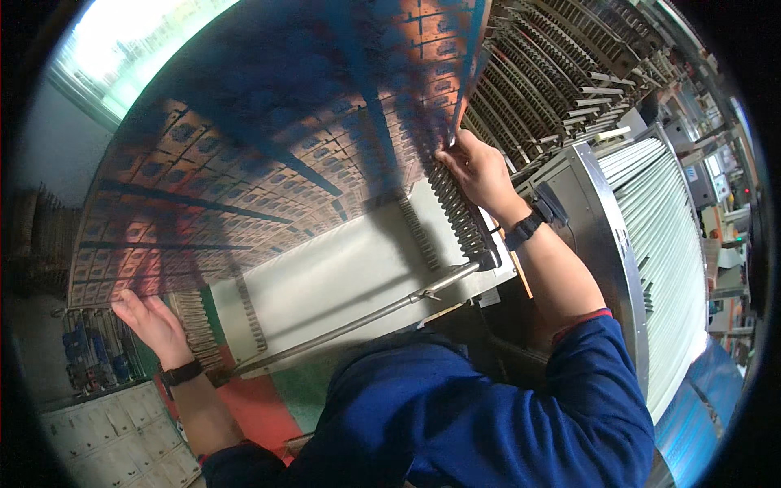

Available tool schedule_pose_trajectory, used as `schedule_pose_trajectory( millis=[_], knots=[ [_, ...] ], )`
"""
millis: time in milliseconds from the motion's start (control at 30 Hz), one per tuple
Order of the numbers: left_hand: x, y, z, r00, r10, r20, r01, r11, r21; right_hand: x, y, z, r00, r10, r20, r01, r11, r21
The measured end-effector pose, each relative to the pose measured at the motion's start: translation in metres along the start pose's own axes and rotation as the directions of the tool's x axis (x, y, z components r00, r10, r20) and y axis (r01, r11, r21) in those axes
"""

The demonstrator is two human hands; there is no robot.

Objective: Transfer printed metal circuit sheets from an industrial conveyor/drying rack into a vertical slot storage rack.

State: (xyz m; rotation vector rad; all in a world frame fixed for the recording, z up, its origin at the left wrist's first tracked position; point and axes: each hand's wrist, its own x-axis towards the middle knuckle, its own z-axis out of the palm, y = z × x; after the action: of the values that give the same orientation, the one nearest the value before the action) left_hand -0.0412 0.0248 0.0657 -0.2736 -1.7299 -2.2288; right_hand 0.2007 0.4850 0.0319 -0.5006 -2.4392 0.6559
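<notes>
A large thin printed circuit board panel (268,154), copper-coloured with blue bands and rows of small repeated patterns, stands raised in front of me. My left hand (154,325) grips its lower left corner, the fingers partly behind the sheet. Near the panel's right edge, my right hand (482,172) pinches the lower corner between thumb and fingers. Below the panel is a slotted rack with a white base (342,272). A toothed strip (462,213) of this rack runs just under my right hand, and another toothed strip (199,329) lies beside my left hand.
A metal rod (366,319) crosses the rack's near side. To the right stands a metal-framed rack (663,236) full of pale upright sheets. Many slotted strips (553,73) fill the far right. Blue panels (700,407) lie at lower right, and a bright lamp (130,49) shines at upper left.
</notes>
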Motion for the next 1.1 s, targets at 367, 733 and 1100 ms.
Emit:
schedule_pose_trajectory(
  millis=[367,733,1100],
  knots=[
    [0.007,0.007,-0.01,0.994,0.073,0.078,-0.08,0.992,0.1,-0.017,-0.002,-0.039,0.964,0.016,-0.264,0.113,0.878,0.466],
    [0.009,-0.003,-0.034,0.999,0.028,0.022,-0.026,0.994,-0.103,-0.01,-0.032,-0.033,0.985,0.046,-0.164,-0.017,0.984,0.179],
    [-0.005,0.012,-0.008,0.999,0.001,-0.035,0.005,0.981,0.192,-0.014,-0.003,-0.011,0.998,0.064,-0.013,-0.063,0.994,0.092]
  ],
)
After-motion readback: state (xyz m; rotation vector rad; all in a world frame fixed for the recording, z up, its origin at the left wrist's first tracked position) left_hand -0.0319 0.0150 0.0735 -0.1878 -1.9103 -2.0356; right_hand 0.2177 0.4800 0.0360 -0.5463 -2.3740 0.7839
